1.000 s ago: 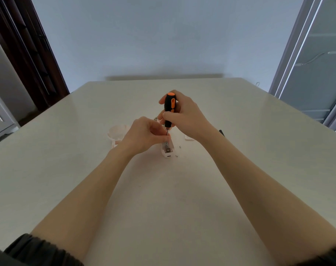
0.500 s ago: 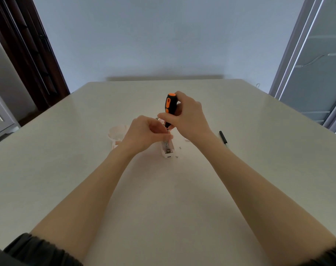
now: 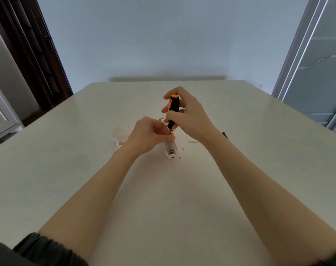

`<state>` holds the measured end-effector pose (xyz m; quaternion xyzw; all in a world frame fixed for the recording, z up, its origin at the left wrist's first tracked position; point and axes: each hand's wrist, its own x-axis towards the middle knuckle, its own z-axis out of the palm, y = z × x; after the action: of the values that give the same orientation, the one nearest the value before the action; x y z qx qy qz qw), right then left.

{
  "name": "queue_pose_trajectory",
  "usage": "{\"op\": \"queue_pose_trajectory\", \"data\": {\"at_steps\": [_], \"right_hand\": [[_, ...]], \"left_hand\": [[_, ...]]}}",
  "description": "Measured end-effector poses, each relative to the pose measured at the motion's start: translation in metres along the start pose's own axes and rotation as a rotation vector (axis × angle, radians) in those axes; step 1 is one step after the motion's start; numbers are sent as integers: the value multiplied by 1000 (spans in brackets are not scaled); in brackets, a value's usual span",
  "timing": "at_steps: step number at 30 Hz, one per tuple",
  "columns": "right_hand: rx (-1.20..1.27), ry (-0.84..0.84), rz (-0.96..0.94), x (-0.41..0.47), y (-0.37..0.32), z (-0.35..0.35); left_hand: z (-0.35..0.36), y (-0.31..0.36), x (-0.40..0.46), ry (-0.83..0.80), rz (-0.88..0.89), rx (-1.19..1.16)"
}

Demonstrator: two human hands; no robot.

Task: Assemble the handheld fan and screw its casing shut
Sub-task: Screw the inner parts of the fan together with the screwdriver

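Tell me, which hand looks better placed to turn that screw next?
The right hand: it already grips the screwdriver upright over the fan casing, while the left hand steadies the shaft.

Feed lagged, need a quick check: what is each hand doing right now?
Left hand: fingers pinch at the screwdriver's tip over the fan handle; what they pinch cannot be told.
Right hand: grips the screwdriver upright.

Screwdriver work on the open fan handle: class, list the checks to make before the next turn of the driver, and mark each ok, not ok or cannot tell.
1. Right hand grips the screwdriver: ok.
2. Left hand steadies the shaft over the fan handle: ok.
3. Tip seated in a screw head: cannot tell, fingers hide it.
4. Spare screws lie beside the handle: ok.
5. Handle rests on the table: ok.
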<state>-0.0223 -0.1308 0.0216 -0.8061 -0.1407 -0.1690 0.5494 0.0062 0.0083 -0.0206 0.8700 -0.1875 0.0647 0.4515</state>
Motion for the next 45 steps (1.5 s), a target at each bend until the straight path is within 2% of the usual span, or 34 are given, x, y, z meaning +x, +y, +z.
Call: {"op": "queue_pose_trajectory", "data": {"at_steps": [10, 23, 26, 30, 33, 38, 45], "right_hand": [[-216, 81, -90, 4, 8, 0], [-236, 201, -81, 3, 10, 11], [-192, 142, -43, 4, 7, 13], [-46, -41, 22, 5, -5, 3], [-89, -134, -6, 6, -8, -4], [-197, -105, -61, 7, -2, -2], [-238, 17, -107, 4, 2, 0]], "left_hand": [[-1, 1, -1, -26, 39, 19], [-1, -2, -2, -59, 56, -20], [-2, -3, -2, -54, 64, 3], [-2, -1, -2, -52, 63, -8], [-3, -2, -2, -43, 65, -9], [-3, -3, -3, -48, 56, 3], [-2, 0, -3, -44, 16, -43]]}}
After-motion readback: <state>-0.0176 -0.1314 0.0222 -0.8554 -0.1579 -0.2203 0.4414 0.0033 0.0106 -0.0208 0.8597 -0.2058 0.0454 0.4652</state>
